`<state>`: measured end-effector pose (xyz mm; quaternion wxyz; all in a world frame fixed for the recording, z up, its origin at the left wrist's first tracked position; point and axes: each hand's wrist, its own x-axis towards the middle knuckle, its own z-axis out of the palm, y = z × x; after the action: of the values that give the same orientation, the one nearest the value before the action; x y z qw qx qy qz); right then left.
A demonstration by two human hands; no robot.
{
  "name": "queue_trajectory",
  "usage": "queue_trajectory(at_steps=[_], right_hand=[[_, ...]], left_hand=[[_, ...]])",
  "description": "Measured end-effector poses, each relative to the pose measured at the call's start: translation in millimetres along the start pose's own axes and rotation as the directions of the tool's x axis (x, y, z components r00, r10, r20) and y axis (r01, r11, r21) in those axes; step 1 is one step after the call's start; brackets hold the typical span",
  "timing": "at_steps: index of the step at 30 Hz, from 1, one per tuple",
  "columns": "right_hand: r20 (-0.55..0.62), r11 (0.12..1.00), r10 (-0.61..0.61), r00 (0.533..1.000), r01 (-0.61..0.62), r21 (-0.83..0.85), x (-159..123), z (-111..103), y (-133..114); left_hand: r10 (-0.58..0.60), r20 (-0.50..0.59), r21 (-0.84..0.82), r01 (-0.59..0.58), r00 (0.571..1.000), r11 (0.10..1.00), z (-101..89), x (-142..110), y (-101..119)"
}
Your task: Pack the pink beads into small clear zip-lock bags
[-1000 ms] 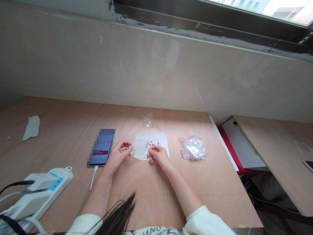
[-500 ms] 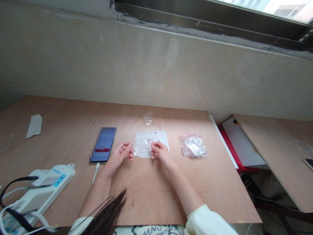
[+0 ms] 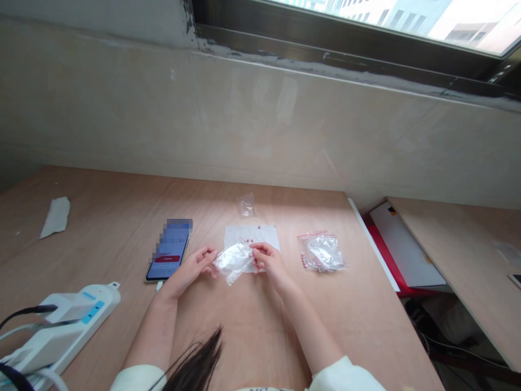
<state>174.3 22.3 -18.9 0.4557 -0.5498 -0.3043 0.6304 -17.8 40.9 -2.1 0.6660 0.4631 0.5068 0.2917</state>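
Note:
A clear plastic bag (image 3: 234,262) hangs between my hands, above the front edge of a white paper sheet (image 3: 260,234). My left hand (image 3: 190,268) pinches its left side, and my right hand (image 3: 269,260) pinches its right side. Several small pink beads (image 3: 249,240) lie on the sheet, partly hidden by the bag and my right fingers. A zip bag with a red seal (image 3: 321,253) lies to the right, with pink beads at its lower left. A small empty clear bag (image 3: 246,205) lies behind the sheet.
A smartphone (image 3: 169,251) with a pixelated screen lies left of my left hand, and a white power strip (image 3: 69,326) with cables sits at front left. A paper scrap (image 3: 56,217) lies on the plywood table (image 3: 285,315). A tiled wall rises behind.
The clear bag has opened out and now spans the gap between my hands, instead of being bunched at my right fingers. My hands have risen slightly off the paper sheet.

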Motion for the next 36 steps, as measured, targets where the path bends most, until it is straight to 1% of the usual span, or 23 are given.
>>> queue_trajectory(at_steps=[2,3,5,7,10,13,16,19,21,23,25,26,30,31,33,36], right_hand=[[-0.001,0.994,-0.067,0.998,0.067,-0.082,-2.4,0.2,-4.6],[0.003,0.986,-0.101,0.995,0.101,-0.133,-3.5,0.7,-6.7],[0.009,0.965,-0.159,0.987,0.158,-0.209,-5.0,2.2,-9.5],[-0.008,0.961,-0.185,0.983,0.179,-0.21,-5.0,3.3,-9.9],[-0.048,0.981,-0.135,0.99,0.127,-0.146,-3.2,2.2,-6.7],[-0.031,0.987,-0.088,0.996,0.083,-0.135,-1.0,-1.9,-3.6],[-0.05,0.972,-0.154,0.987,0.142,-0.185,1.3,-4.6,-5.2],[-0.082,0.945,-0.223,0.971,0.195,-0.263,3.9,-3.7,-11.1],[-0.061,0.943,-0.224,0.973,0.2,-0.267,5.3,-2.2,-15.0],[0.007,0.951,-0.197,0.98,0.193,-0.243,5.8,-1.1,-17.2],[0.053,0.959,-0.171,0.984,0.179,-0.222,5.4,-0.1,-17.8],[0.056,0.959,-0.169,0.984,0.177,-0.22,4.8,0.5,-17.7],[0.011,0.935,-0.235,0.972,0.229,-0.271,1.1,5.5,-16.0],[0.01,0.925,-0.252,0.968,0.244,-0.29,0.1,7.1,-15.1],[0.03,0.922,-0.254,0.967,0.252,-0.293,-1.6,9.3,-12.2],[0.087,0.949,-0.203,0.975,0.218,-0.226,-2.8,8.5,-6.0]], left_hand=[[0.041,-0.029,0.042,-0.04,0.999,0.998,0.6,4.2,0.3],[0.071,-0.023,0.07,-0.069,0.997,0.995,2.8,7.1,0.6],[0.116,0.035,0.124,-0.12,0.993,0.985,9.9,12.8,1.9],[0.139,0.086,0.155,-0.151,0.986,0.976,18.2,17.0,3.9],[0.177,0.061,0.161,-0.185,0.982,0.97,25.9,18.2,6.1],[0.2,0.067,0.158,-0.208,0.978,0.965,26.6,15.4,6.6],[0.197,0.079,0.186,-0.209,0.977,0.96,26.0,13.8,8.1],[0.203,0.029,0.188,-0.204,0.979,0.961,28.2,15.3,13.3],[0.222,-0.005,0.172,-0.218,0.975,0.961,30.4,16.8,17.9],[0.237,-0.017,0.164,-0.231,0.971,0.959,31.9,17.7,21.3],[0.23,0.009,0.154,-0.228,0.973,0.961,32.3,17.7,22.2],[0.223,0.035,0.147,-0.226,0.974,0.963,32.2,17.5,21.5],[0.222,0.181,0.154,-0.25,0.958,0.956,32.4,18.0,12.8],[0.231,0.193,0.167,-0.264,0.954,0.95,32.8,18.5,10.1],[0.252,0.175,0.206,-0.286,0.952,0.936,33.7,19.4,5.8],[0.288,0.139,0.287,-0.317,0.947,0.904,35.4,18.6,3.9]])
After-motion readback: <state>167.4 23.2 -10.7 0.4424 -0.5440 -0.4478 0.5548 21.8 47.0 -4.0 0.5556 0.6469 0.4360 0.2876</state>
